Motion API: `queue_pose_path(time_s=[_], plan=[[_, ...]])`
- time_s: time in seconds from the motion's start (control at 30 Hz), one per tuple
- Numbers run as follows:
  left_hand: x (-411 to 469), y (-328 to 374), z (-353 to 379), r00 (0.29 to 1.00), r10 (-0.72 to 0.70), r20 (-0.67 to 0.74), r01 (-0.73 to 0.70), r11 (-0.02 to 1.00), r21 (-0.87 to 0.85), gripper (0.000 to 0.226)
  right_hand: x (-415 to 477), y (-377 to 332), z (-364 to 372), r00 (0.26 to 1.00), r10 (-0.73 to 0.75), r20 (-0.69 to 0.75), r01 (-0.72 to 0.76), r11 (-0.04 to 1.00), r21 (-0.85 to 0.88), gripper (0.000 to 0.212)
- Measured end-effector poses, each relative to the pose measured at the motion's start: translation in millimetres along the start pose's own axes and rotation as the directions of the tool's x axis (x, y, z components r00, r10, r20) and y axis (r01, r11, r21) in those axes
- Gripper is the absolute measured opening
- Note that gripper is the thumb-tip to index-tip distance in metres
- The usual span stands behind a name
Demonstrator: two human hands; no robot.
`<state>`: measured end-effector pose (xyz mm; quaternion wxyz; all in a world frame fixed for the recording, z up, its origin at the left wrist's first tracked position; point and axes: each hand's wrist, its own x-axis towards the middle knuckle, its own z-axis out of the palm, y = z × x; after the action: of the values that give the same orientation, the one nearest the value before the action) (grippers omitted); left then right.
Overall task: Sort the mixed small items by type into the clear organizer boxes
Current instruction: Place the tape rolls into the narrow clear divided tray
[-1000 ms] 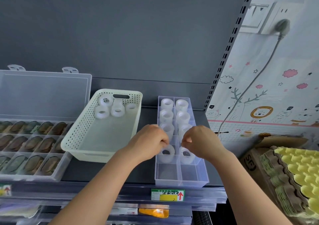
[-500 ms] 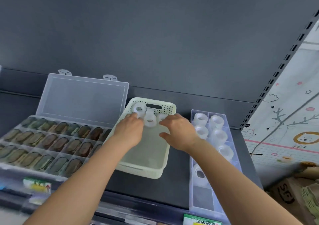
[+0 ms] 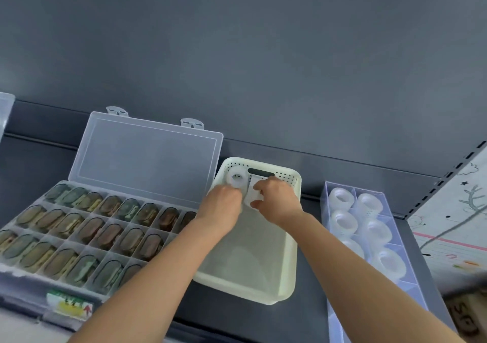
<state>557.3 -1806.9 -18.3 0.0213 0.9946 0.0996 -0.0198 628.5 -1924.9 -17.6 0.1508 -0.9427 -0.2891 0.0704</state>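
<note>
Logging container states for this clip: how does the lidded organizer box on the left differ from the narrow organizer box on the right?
The left organizer box has a hinged lid standing open; the right organizer box shows no lid. The left one holds dark oval items in three rows of cells; the right one holds white tape rolls in two columns. Both are clear, divided plastic, flanking the basket.

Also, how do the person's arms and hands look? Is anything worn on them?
Both forearms are bare down to the picture's lower edge: no sleeve shows on the left arm or the right arm. The left hand and the right hand wear no gloves. No watch, bracelet or ring can be seen, though the fingers are partly hidden.
</note>
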Motion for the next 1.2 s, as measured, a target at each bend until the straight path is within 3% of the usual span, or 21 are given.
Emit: queue_pose_path(time_s=[0.13,0.3,0.4,0.5,0.67,0.93,1.2], plan=[[-4,1,8,0.999,-0.003,0.037,0.001,0.999,0.052,0.014,-5,-1,1,0.994,0.062,0.093,-0.060,0.998,-0.024,0.031],[-10,3,3,0.998,-0.042,-0.041,0.041,0.999,-0.031,0.010,-26,3,-12,1.000,0.011,0.007,-0.011,0.997,0.075,0.033],[-24,8,-5,0.987,-0.068,-0.144,0.039,0.981,-0.192,0.014,-52,14,-29,0.995,0.013,-0.095,0.005,0.983,0.182,0.035],[-48,24,-16,0.963,-0.073,-0.261,-0.030,0.928,-0.371,0.009,-87,32,-43,0.979,0.016,-0.206,0.036,0.969,0.245,0.028],[-86,74,-23,0.929,0.016,-0.370,-0.211,0.844,-0.493,0.004,-147,64,-55,0.952,-0.033,-0.305,0.125,0.950,0.286,0.024],[-114,140,-13,0.891,0.240,-0.386,-0.397,0.823,-0.407,0.007,-214,116,-66,0.912,0.085,-0.402,0.050,0.948,0.315,0.007],[-113,167,2,0.834,0.489,-0.255,-0.543,0.808,-0.227,0.015,-242,147,-59,0.955,0.170,-0.243,-0.124,0.974,0.191,0.009]])
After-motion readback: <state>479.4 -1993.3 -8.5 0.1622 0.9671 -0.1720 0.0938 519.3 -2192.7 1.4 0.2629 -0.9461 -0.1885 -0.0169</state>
